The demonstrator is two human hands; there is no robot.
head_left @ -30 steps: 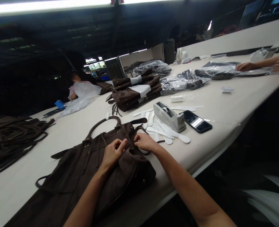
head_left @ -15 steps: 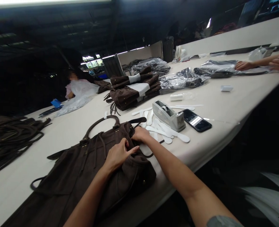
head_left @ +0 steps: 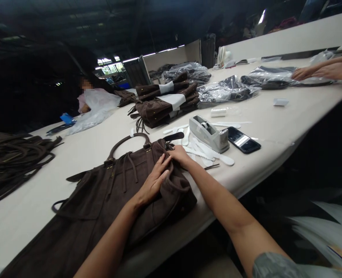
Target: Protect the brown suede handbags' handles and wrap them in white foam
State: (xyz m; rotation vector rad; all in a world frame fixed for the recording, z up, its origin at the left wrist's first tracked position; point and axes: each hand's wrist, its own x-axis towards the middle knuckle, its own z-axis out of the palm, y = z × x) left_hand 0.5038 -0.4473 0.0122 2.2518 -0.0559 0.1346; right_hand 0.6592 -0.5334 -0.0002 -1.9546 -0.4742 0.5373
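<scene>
On my head cam, the dk brown bag point(head_left: 109, 197) lies on its side on the near edge of the pale table point(head_left: 263, 116), its base end toward me. I've got the L hand point(head_left: 155, 179) laid flat on the bag's upper side, fingers straight, gripping nothing AFAICT. R hand point(head_left: 179, 155) has its fingers bent in at the top side corner, touching the fabric; can't tell if it's pinching anything, as the tips are hidden.

Progress, my read: this one's partway. Done: handle point(head_left: 121, 142) is up, w/ a small wht tag point(head_left: 131, 133) on it. Not done AFAICT: the side under my hands looks creased & gathered, and I see no wide wht band like the one point(head_left: 173, 101) round the stacked bags point(head_left: 152, 112) behind. So that stack looks further along, & the plastic-wrapped pcs point(head_left: 225, 90) beyond it further yet.

Nearby, just past R hand: wht toothed strips point(head_left: 226, 160), tape dispenser point(head_left: 208, 135), phone point(head_left: 243, 139), none of them in my hands. Co-worker's hand point(head_left: 302, 73) is far R, on wrapped goods.
</scene>
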